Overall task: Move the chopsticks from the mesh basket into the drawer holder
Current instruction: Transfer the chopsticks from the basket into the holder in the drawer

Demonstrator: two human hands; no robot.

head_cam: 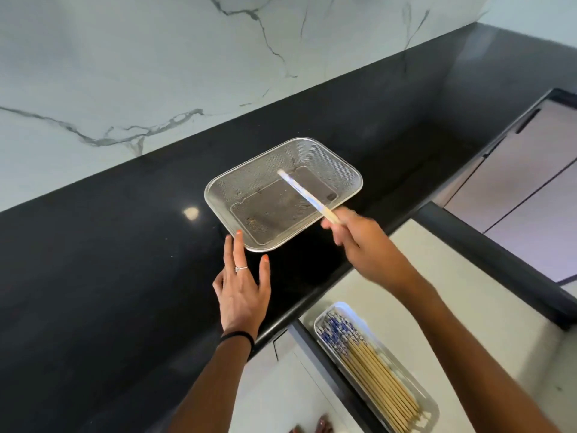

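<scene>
Lower right: clear rectangular drawer holder [432, 409] full of wooden chopsticks. Right hand [363, 245] grip pinches blue-patterned chopsticks [304, 193] over silver mesh basket [218, 185]. Left hand [242, 289] spread wide on black tabletop [109, 245].

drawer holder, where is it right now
In the head view the drawer holder lies at lower right in the open drawer, below the counter edge and under the right forearm, filled with chopsticks.

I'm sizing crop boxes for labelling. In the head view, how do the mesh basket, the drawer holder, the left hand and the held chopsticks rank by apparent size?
1. Mesh basket
2. Drawer holder, cut off by the frame's bottom edge and nearer the camera, so unsure
3. Left hand
4. Chopsticks, blurred
</scene>
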